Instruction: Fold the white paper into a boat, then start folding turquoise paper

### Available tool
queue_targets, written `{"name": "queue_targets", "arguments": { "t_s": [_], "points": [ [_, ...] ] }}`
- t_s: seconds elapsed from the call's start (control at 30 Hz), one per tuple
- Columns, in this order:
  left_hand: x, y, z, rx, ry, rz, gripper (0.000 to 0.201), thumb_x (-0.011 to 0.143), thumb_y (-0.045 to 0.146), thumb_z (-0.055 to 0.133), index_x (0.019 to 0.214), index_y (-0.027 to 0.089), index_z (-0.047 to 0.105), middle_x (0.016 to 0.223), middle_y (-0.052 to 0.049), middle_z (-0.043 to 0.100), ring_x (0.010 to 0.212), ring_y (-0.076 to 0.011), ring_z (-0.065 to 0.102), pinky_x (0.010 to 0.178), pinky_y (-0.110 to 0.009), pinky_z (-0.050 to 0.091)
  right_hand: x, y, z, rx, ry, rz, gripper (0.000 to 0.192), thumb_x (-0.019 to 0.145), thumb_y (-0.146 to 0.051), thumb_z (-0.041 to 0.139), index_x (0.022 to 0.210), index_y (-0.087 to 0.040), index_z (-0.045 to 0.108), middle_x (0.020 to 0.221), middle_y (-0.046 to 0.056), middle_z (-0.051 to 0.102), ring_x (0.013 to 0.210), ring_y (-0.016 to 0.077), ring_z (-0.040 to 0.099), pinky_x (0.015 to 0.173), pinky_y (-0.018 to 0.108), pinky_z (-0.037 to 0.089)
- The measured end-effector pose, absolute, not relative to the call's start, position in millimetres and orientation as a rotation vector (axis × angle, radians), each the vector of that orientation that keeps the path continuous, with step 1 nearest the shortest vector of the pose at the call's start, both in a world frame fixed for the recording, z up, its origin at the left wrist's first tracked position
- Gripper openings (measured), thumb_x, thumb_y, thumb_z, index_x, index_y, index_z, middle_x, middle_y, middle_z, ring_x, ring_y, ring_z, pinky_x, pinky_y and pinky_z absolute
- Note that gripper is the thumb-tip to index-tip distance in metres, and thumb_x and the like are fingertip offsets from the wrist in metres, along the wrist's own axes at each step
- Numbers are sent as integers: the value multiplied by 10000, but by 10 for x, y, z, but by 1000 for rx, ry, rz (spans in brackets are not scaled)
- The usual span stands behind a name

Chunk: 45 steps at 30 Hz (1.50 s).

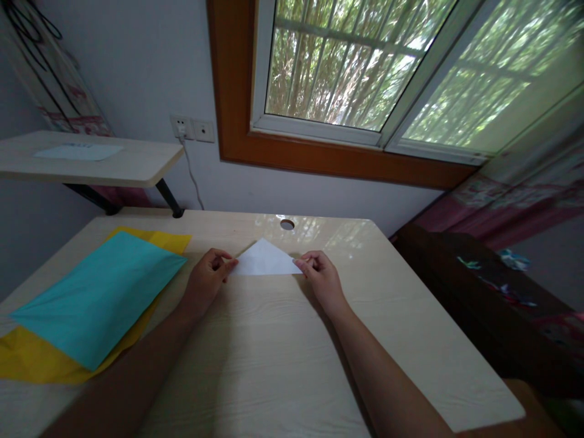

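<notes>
A white sheet of paper folded into a triangle (pixel 264 260) lies flat on the pale wooden desk (pixel 283 347), its apex pointing away from me. My left hand (pixel 207 277) pinches the triangle's left corner. My right hand (pixel 320 277) pinches its right corner. Both forearms rest over the desk in front of me.
A teal sheet (pixel 98 295) lies on a yellow sheet (pixel 27 359) at the desk's left. A cable hole (pixel 287 224) sits near the far edge. A raised shelf (pixel 91 161) stands at the back left, a wall socket (pixel 191 129) and window behind, dark furniture (pixel 493 304) at right.
</notes>
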State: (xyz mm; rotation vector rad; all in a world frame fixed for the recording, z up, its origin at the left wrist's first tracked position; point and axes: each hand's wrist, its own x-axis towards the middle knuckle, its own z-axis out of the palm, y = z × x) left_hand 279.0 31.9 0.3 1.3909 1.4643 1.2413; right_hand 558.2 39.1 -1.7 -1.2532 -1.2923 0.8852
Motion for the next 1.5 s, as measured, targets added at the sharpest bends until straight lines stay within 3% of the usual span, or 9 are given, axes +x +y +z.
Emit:
{"name": "queue_targets", "arguments": {
  "t_s": [0.17, 0.53, 0.87, 1.23, 1.5],
  "points": [
    [2778, 332, -3, 1368, 1472, 1269, 373, 751, 521, 738, 885, 196, 613, 549, 76, 504, 487, -124, 492, 512, -238, 386, 5585, 388, -8, -1255, -1287, 914, 301, 754, -475, 761, 832, -230, 605, 545, -74, 446, 513, 131, 415, 524, 277, 337],
    [2758, 395, -99, 1226, 1340, 1321, 405, 776, 490, 727, 993, 181, 581, 769, -2, 659, 713, -170, 672, 676, -290, 525, 5636, 434, -36, -1177, -1238, 910, 271, 795, -423, 727, 929, -228, 595, 609, -71, 497, 582, 135, 481, 590, 275, 380],
    [2755, 380, -55, 1317, 1412, 1289, 426, 799, 539, 689, 1017, 190, 582, 718, 0, 652, 682, -179, 660, 635, -286, 503, 5661, 443, -55, -1189, -1275, 850, 264, 821, -446, 699, 910, -245, 553, 626, -56, 517, 602, 153, 502, 602, 290, 395],
    [2784, 280, -34, 1521, 1351, 1201, 483, 803, 488, 723, 1191, 213, 641, 1066, -65, 710, 877, -201, 685, 808, -317, 534, 5635, 395, 32, -1180, -1284, 948, 260, 816, -451, 695, 947, -237, 626, 634, -54, 504, 615, 140, 502, 614, 278, 423],
    [2788, 284, -57, 1501, 1346, 1224, 476, 786, 517, 729, 1136, 201, 663, 1063, -75, 718, 838, -205, 696, 763, -311, 551, 5574, 328, 56, -1199, -1371, 1081, 344, 815, -506, 702, 1017, -229, 666, 658, -37, 567, 614, 143, 530, 582, 269, 424]
  ]
}}
